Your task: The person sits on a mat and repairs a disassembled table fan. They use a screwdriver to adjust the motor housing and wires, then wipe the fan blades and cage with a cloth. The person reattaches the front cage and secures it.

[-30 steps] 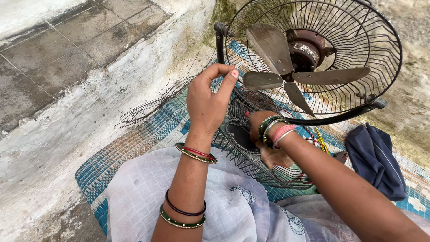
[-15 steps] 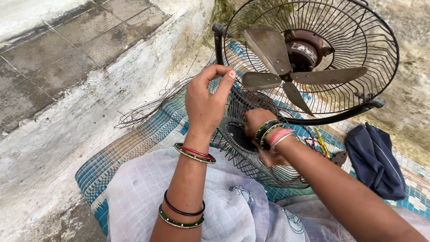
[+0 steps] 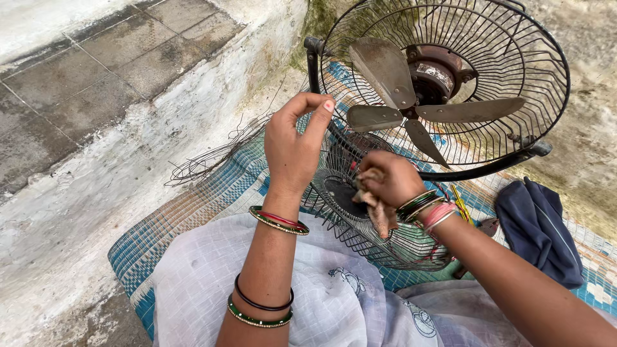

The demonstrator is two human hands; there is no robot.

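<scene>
An old fan [image 3: 443, 83] stands ahead with dusty blades inside its black rear wire cage [image 3: 527, 58]. The loose front grille [image 3: 360, 225] leans against my lap below it. My left hand [image 3: 292, 144] is raised, fingers curled near the top edge of the loose grille, thumb and forefinger pinched close. My right hand [image 3: 389, 180] is closed on a dirty brown rag [image 3: 379, 212] and presses it against the loose grille's face. Bangles circle both wrists.
A blue woven mat [image 3: 193, 218] lies under me and the fan. A dark blue cloth [image 3: 540, 228] sits at the right. A whitewashed step [image 3: 96, 180] runs along the left, with a tangle of thin wire [image 3: 212, 160] beside it.
My right hand with the rag has slid up and left across the loose grille. My left hand has stayed at the grille's top edge.
</scene>
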